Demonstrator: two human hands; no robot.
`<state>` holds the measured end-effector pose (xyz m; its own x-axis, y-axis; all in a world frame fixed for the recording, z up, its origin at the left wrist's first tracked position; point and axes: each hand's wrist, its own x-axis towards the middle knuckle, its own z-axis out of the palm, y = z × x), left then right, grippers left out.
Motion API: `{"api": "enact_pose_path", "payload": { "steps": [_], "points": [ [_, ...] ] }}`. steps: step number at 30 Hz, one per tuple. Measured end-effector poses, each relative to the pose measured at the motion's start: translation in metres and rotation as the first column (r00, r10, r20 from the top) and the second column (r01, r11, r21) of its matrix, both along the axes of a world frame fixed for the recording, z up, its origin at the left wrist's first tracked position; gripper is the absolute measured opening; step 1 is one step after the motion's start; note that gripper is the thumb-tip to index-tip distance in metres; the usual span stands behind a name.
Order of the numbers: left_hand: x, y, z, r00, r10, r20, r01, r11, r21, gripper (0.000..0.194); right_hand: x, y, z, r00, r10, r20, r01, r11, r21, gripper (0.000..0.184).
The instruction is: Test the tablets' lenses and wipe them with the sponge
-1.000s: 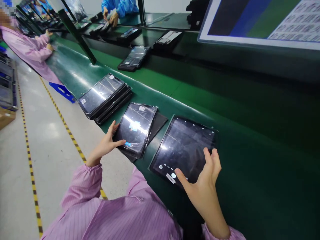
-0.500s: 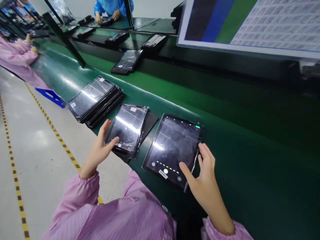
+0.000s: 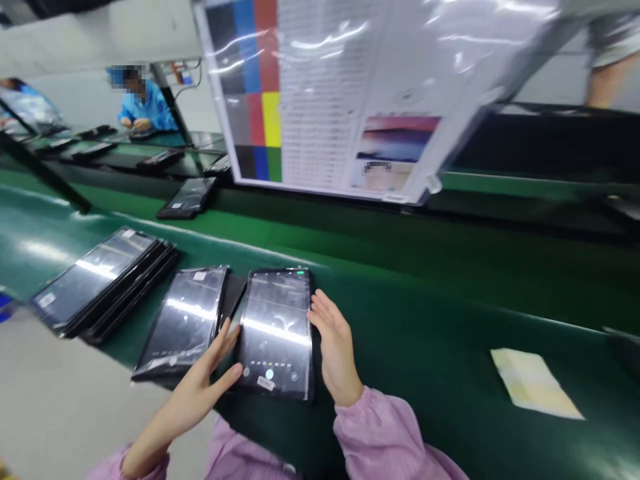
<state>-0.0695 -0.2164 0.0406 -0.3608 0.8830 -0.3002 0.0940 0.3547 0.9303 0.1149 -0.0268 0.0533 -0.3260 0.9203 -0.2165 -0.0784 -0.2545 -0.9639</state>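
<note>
A tablet [image 3: 277, 327] in clear film lies flat on the green bench, its camera screen lit. At its left edge is my left hand [image 3: 205, 373], fingers spread, the thumb over the lower left corner. Along the right edge stands my right hand [image 3: 333, 340], fingers stretched and touching or almost touching the side. Neither hand grips anything. Just left lies a second wrapped tablet [image 3: 185, 320] with a dim camera screen and a white label. A dark flat piece [image 3: 233, 293] sticks out from behind it.
A stack of wrapped tablets [image 3: 100, 273] sits farther left. Beyond the bench edge, another tablet [image 3: 187, 198] lies on a lower green surface. A colour chart board [image 3: 310, 100] hangs ahead. A yellowish paper [image 3: 535, 383] lies at right. Across the line works a person in blue [image 3: 145, 107].
My view has swung to the right. My left hand has left the second tablet and come to the lit tablet's left edge. My right thumb is off its screen.
</note>
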Motion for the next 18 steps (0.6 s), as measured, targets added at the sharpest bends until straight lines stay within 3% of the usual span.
{"api": "enact_pose_path", "payload": {
  "steps": [2, 5, 8, 11, 14, 18],
  "points": [
    [-0.001, 0.001, -0.006, 0.999, 0.037, 0.026, -0.037, 0.999, 0.02, 0.089, -0.003, 0.001, -0.004, 0.994, -0.043, -0.103, 0.036, 0.997, -0.062, 0.064],
    [0.004, 0.003, -0.012, 0.996, 0.084, 0.012, -0.084, 0.996, 0.037, 0.09, -0.01, -0.002, -0.014, 0.99, -0.036, -0.135, 0.029, 0.998, -0.049, 0.059],
    [0.011, 0.003, -0.017, 0.989, 0.141, -0.052, -0.139, 0.989, 0.052, 0.089, -0.017, -0.004, -0.023, 0.989, -0.021, -0.145, 0.022, 1.0, 0.008, 0.058],
    [0.015, 0.003, -0.019, 0.978, 0.173, -0.114, -0.164, 0.983, 0.086, 0.088, -0.021, -0.002, -0.02, 0.989, 0.012, -0.148, 0.004, 0.994, 0.109, 0.054],
    [0.014, 0.008, -0.011, 0.96, 0.234, -0.153, -0.204, 0.96, 0.19, 0.082, -0.017, 0.0, 0.003, 0.984, 0.062, -0.165, -0.022, 0.973, 0.232, 0.05],
    [0.025, 0.025, 0.027, 0.921, 0.326, -0.215, -0.246, 0.911, 0.33, 0.084, -0.003, 0.001, 0.057, 0.964, 0.146, -0.223, -0.046, 0.915, 0.401, 0.048]
  ]
}}
